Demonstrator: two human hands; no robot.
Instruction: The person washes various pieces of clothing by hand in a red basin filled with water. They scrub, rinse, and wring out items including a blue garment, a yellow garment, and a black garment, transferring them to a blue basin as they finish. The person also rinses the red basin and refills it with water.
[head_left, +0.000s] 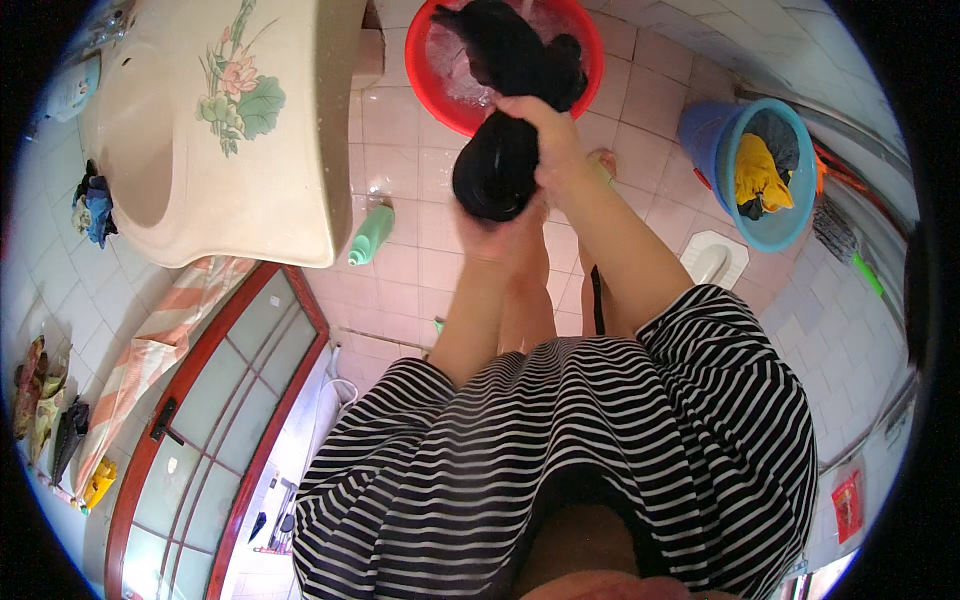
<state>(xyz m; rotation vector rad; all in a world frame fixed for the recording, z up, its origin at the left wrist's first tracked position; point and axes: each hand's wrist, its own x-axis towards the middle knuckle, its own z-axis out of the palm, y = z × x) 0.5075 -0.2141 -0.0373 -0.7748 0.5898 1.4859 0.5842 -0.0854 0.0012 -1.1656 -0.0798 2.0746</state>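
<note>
My left hand (486, 238) cups the underside of a dark cloth bundle (495, 165), gathered into a rounded wad between my two hands. From the other side, my right hand (556, 146) grips the same bundle close to where it narrows. Beyond my hands, more black fabric (517, 52) hangs over and into a red plastic basin (421, 94) on the floor; it seems to be one garment with the bundle, though my right hand hides part of the join. Sudsy or splashing water (466, 84) shows inside the basin.
A ceramic washbasin (300, 195) with painted flowers juts in at left. On the pink tiles lies a green bottle (373, 234). At right stand a blue bucket (701, 127) holding yellow cloth (759, 176), a squat toilet (712, 259) and a brush (834, 229). A red-framed door (225, 375) is lower left.
</note>
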